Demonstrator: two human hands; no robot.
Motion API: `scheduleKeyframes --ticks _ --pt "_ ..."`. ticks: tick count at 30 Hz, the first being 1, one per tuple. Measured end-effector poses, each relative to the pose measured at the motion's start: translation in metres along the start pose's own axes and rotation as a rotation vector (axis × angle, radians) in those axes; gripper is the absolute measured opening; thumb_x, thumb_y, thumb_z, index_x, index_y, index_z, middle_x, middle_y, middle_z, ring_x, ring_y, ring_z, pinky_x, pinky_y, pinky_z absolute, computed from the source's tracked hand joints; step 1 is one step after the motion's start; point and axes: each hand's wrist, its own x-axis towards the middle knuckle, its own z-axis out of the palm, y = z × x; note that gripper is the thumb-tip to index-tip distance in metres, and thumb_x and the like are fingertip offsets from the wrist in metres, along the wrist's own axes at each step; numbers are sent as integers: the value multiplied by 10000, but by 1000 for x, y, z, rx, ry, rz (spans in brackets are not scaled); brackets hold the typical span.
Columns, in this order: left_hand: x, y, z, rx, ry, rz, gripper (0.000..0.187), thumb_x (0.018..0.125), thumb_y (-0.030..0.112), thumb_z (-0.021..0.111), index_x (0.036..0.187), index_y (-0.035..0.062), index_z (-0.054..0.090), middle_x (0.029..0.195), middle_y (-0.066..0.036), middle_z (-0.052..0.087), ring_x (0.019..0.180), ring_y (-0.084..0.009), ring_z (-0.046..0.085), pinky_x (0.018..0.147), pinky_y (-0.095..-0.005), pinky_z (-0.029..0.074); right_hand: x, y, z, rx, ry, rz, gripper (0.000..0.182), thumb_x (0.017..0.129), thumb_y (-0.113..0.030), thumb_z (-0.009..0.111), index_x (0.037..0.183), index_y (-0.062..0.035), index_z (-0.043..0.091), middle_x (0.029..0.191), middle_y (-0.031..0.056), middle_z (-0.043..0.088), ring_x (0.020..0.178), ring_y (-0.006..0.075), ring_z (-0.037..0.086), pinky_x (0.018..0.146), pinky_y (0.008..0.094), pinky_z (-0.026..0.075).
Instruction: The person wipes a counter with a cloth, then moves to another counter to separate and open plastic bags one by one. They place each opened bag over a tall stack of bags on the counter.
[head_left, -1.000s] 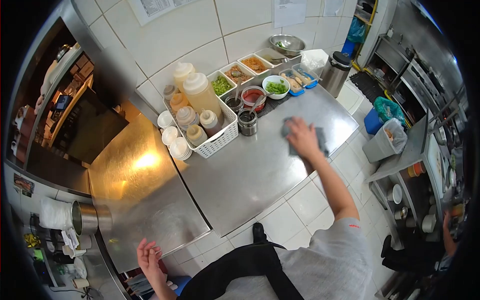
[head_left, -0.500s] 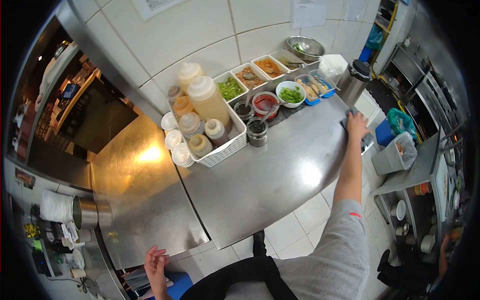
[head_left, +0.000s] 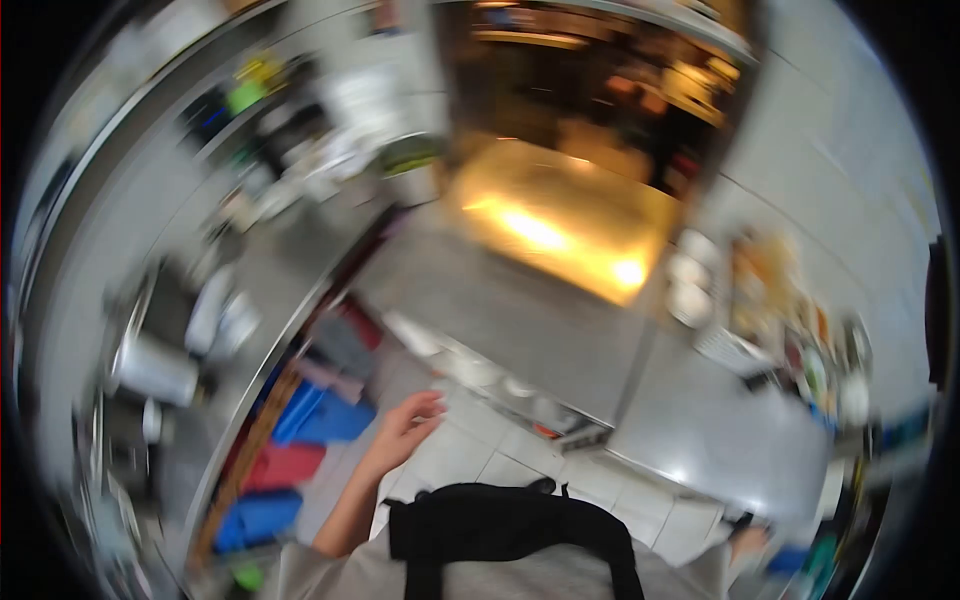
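Observation:
Over the floor near the middle, my left hand [head_left: 408, 430] hangs in the air with its fingers loosely bent and apart, holding nothing. My right hand [head_left: 748, 548] is small and blurred at the lower right, beside the near right edge of the steel table [head_left: 720, 430]. A dark cloth [head_left: 740, 522] shows at its fingers; motion blur hides the details of the grip. Farther back on that table is a white basket [head_left: 735, 350] of squeeze bottles, with stacked white cups [head_left: 690, 280] to its left.
On the left runs a steel counter [head_left: 300, 250] with a metal pot [head_left: 410, 170] and blurred items. Below it lie blue [head_left: 265, 518] and red [head_left: 285, 465] folded things. A pass-through opening [head_left: 590, 110] lies behind the brightly lit tabletop [head_left: 540, 225]. White floor tiles [head_left: 500, 470] show ahead of me.
My view has swung sharply left, bringing the left counter and the opening into the middle. The right hand, earlier on the dark cloth at the table's right end, now shows at the lower right.

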Motion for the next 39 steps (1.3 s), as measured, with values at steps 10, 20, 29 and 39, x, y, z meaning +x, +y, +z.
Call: scheduleKeyframes --ticks 10,20,29,39 --pt "-160 -53 -139 2 249 -6 300 838 131 543 1121 46 491 940 -94 595 859 -185 582 780 -308 465 -397 -364 -5 860 -1319 -834 455 657 -172 593 1075 -19 498 1045 187 552 969 315 537 822 373 431" --pt "-281 -85 -236 -62 663 -91 314 844 97 529 1146 22 481 982 -97 599 906 -175 571 798 -296 453 -419 -759 -371 1429 -723 -1732 422 626 -99 645 1026 -13 542 1002 158 530 953 315 527 843 360 414" --pt "-320 -127 -251 -200 1141 -248 295 828 80 543 1111 3 506 972 -94 605 903 -157 566 764 -272 454 -484 -911 -441 1484 -234 -1738 416 663 -58 618 1065 -61 509 1190 183 436 1136 364 378 944 440 320" --pt "-202 -101 -353 -11 1162 -166 322 800 60 563 1116 27 512 1034 -87 577 957 -177 548 805 -292 447 -596 -897 -471 1748 -391 -2109 116 683 -62 629 783 -51 573 1181 140 479 1190 351 359 975 475 286"
